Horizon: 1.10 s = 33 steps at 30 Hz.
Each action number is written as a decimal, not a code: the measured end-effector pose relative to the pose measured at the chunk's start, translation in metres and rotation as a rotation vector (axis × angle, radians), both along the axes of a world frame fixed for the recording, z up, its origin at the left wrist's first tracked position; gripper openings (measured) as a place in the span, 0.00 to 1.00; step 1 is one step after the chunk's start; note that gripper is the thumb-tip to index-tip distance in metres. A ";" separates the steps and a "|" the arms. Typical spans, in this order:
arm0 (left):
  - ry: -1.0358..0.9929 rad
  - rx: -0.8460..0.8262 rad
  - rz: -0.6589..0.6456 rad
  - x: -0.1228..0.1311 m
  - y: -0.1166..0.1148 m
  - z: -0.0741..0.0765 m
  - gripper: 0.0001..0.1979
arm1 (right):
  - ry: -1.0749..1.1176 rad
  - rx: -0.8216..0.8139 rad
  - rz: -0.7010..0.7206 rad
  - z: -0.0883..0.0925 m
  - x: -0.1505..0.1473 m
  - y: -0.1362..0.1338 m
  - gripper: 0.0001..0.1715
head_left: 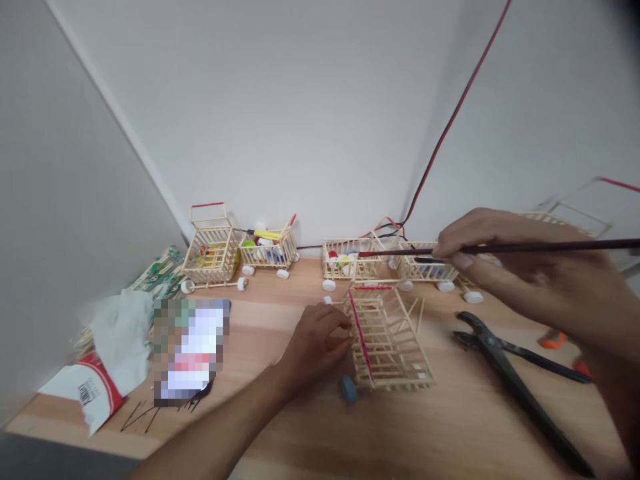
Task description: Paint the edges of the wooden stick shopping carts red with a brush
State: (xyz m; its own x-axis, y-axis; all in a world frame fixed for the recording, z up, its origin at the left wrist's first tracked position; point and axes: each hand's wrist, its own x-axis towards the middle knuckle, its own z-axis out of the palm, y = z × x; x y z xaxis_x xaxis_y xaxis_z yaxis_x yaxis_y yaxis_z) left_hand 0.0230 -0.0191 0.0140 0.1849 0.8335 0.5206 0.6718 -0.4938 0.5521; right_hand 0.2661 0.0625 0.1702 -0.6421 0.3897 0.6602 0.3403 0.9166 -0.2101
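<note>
My left hand (320,340) grips the near left side of a small shopping cart (390,333) built of thin wooden sticks. The cart lies tilted on the table, with a magenta-red stick along its left edge and a red one across its top. By that hand sits a blue-grey round piece (349,389), perhaps a wheel. Above and to the right, my right hand (500,260) pinches a dark-handled paintbrush (400,252). Its reddish tip points left, over the far side of the cart; whether it touches anything I cannot tell.
Several finished-looking stick carts (213,257) stand along the wall, some holding colourful bits. Large black pliers (500,353) lie at right. A blurred-out phone (193,353), white tissue (123,333) and a torn wrapper (95,387) lie left. A red-black cable (450,127) hangs down the wall.
</note>
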 end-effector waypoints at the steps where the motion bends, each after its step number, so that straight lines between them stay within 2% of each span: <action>1: 0.000 -0.003 0.001 0.000 0.000 0.000 0.04 | -0.012 0.018 0.001 -0.001 0.000 0.001 0.06; 12: -0.008 0.012 -0.011 0.000 0.000 -0.002 0.05 | -0.050 0.118 -0.070 -0.007 0.016 -0.007 0.07; 16: -0.015 0.006 -0.020 0.000 0.001 -0.001 0.04 | -0.015 0.152 0.000 -0.019 0.016 -0.012 0.12; 20: -0.014 0.004 -0.016 0.000 0.000 0.000 0.04 | -0.055 0.211 -0.016 -0.034 0.011 -0.016 0.16; 26: -0.014 0.005 -0.006 0.000 0.001 -0.001 0.04 | -0.048 0.209 -0.048 -0.046 0.008 -0.017 0.16; 33: -0.035 0.002 -0.015 0.000 0.001 -0.003 0.04 | -0.048 0.250 -0.144 -0.053 0.026 -0.018 0.13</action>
